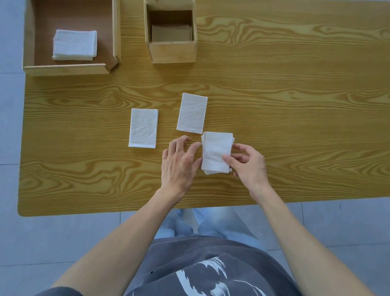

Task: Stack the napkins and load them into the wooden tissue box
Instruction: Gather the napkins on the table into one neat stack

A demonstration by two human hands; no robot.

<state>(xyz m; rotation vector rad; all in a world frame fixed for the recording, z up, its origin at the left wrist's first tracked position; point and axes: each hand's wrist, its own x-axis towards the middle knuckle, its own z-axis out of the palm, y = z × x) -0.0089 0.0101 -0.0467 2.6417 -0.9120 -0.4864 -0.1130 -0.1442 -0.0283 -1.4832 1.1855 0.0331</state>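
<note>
Table [293,86]: we're looking down on a long wood-grain table, and everything in play sits on its left and middle.

Tray [29,31]: far left, a shallow wooden tray holding a folded pile of napkins [75,44], well apart from our hands.

Wooden tissue box [173,50]: straight ahead at the far edge, lid tipped up and back, mouth open to the top. We'd say the load is not yet begun, though a brown sheet lies at the bottom.

Far napkin [191,113]: flat, long axis running away from us, its near edge just beside the stack's far edge.

Left napkin [143,128]: flat, same lie, long axis away from us, off to the left of our left hand.

Stack [216,150]: here's the action, a small stack between both hands, long axis pointing away from us toward the box, edges a little ragged at the near end.

Right hand [247,166]: grip closed on the stack's right side, thumb on top, fingers at the edge.

Left hand [180,160]: fingers spread and open, tips touching the stack's left edge, squaring it we think, holding nothing.

Coming move: both loose napkins lie up and to the left of the stack, so the left hand is the nearer one. They already point the stack's way, so no turn looks needed.
</note>
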